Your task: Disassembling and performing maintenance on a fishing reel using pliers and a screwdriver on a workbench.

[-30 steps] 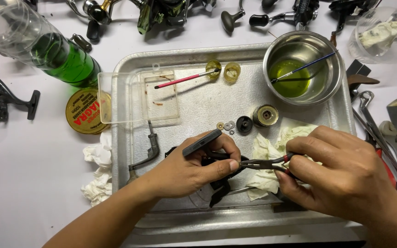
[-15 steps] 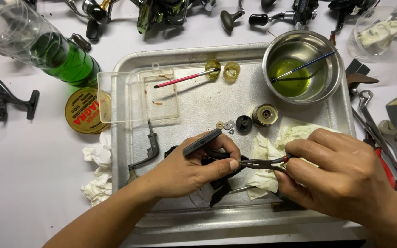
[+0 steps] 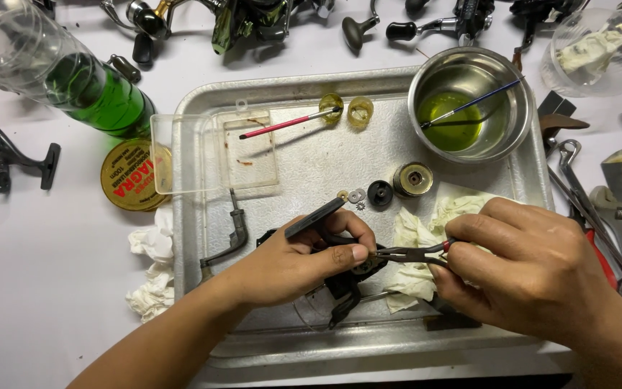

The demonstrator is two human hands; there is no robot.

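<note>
Barely shifted since prior frame | left hand (image 3: pixel 304 256) clamped around black reel body (image 3: pixel 347 277), 6 o'clock on tray (image 3: pixel 203 108) | right hand (image 3: pixel 534 270) squeezing needle-nose pliers (image 3: pixel 408 253) | part rigid, small, oily-slippery; grip by frame.

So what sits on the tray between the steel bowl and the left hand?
Head view: a brass-toned round part, black round part and small washers lie between steel bowl and left hand.

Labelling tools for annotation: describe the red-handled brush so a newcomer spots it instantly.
Start at the metal tray and go to its top edge, left of the steel bowl. The red-handled brush lies slanted across a clear plastic lid. The other brush is blue and stands in the bowl's green liquid.
</note>
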